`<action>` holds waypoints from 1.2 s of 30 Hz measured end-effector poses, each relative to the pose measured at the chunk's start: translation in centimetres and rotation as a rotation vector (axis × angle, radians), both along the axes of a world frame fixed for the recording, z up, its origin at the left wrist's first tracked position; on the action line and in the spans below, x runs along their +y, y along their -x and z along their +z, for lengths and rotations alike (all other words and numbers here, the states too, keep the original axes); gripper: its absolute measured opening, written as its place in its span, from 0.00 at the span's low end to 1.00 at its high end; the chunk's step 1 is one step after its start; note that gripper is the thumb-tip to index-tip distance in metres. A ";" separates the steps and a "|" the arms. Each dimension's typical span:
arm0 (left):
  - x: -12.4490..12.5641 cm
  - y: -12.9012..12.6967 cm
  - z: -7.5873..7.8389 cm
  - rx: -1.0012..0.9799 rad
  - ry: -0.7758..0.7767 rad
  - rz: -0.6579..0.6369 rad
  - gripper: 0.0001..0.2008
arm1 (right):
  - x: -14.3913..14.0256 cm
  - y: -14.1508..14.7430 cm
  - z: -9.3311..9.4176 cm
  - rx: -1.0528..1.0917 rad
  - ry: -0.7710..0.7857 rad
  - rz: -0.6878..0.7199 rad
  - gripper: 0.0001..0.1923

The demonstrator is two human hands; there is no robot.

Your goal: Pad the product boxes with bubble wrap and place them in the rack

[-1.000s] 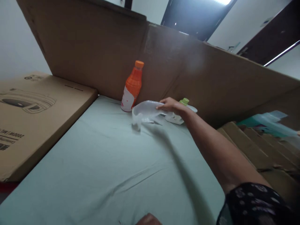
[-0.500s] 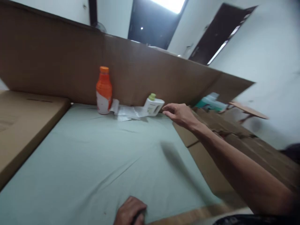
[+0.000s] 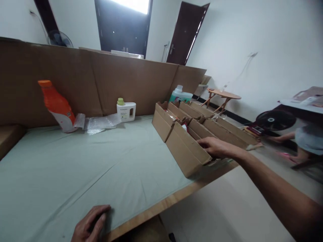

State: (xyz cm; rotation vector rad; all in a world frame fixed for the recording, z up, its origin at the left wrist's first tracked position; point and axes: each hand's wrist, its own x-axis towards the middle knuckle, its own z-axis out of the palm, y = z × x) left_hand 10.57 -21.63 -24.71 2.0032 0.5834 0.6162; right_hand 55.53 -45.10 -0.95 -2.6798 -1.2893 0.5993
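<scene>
My right hand (image 3: 213, 146) reaches over the near end of a row of open cardboard boxes (image 3: 185, 149). Its fingers dip behind the front cardboard wall, so the fingertips and anything in them are hidden. At the front edge of the green cloth (image 3: 121, 178), my left hand (image 3: 92, 222) rests with loosely bent fingers and the thumb apart, holding nothing. A white bottle with a green cap (image 3: 127, 111) stands at the back, beside sheets of bubble wrap (image 3: 101, 122). Left of these is an orange-and-white bottle (image 3: 59, 107).
A cardboard barrier (image 3: 133, 75) runs along the back. Behind the boxes stands a bottle of teal liquid (image 3: 180, 94). A cardboard box (image 3: 11, 139) sits at the left. Past the table are a small wooden stool (image 3: 223, 94), a black fan (image 3: 275, 120) and part of another person (image 3: 309, 139).
My right hand has gone from near the white bottle to the cardboard boxes, rightward and closer. The view has turned right. My left hand stays on the cloth's front edge.
</scene>
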 end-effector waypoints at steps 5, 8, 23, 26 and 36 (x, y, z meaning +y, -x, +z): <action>-0.9 -0.3 0.7 0.133 0.000 0.095 0.19 | -0.3 0.3 -2.7 -0.029 0.073 0.221 0.13; -2.4 -1.9 1.4 0.127 -0.031 0.072 0.18 | 0.4 0.8 -3.2 -0.104 0.067 0.260 0.13; -10.8 -15.0 11.4 -0.432 -0.783 -0.146 0.42 | -3.0 13.2 3.0 -0.111 -0.424 0.459 0.04; -8.8 -16.0 9.2 -0.302 -0.825 -0.268 0.30 | -3.5 10.4 3.0 0.037 -0.370 0.367 0.11; -2.9 -9.6 0.1 0.084 -0.649 -0.113 0.30 | -6.7 -7.9 -1.1 0.009 -0.049 0.000 0.11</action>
